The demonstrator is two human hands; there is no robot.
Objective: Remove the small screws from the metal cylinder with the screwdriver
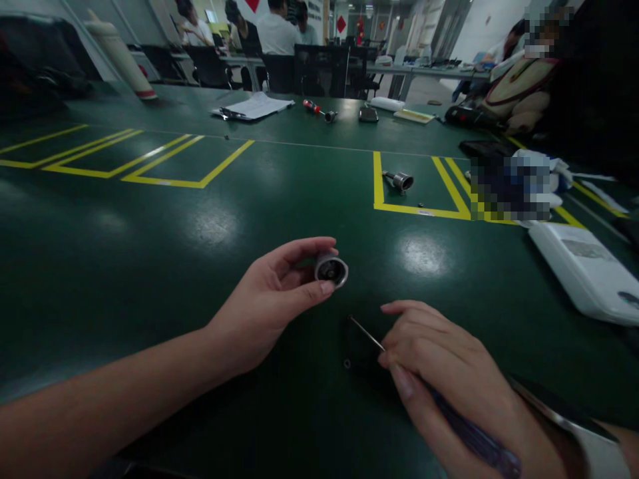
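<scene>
Between the thumb and fingers of my left hand (279,293) is a small round metal cup-shaped part (331,270), its hollow side turned toward me. My right hand (444,359) is closed around a screwdriver (474,436) with a dark purplish handle. Its thin shaft points up and left, below the metal part and apart from it. Something small and dark sits at the screwdriver's tip, too small to make out. A tiny ring (347,364), perhaps a nut or washer, lies on the green tabletop (200,426) left of my right hand.
Yellow tape outlines areas farther back; one holds another metal part (401,180). A white case (586,269) lies at right. Beyond are papers (257,106), a red screwdriver (312,106) and a phone (368,114). A person (529,86) sits across at the right.
</scene>
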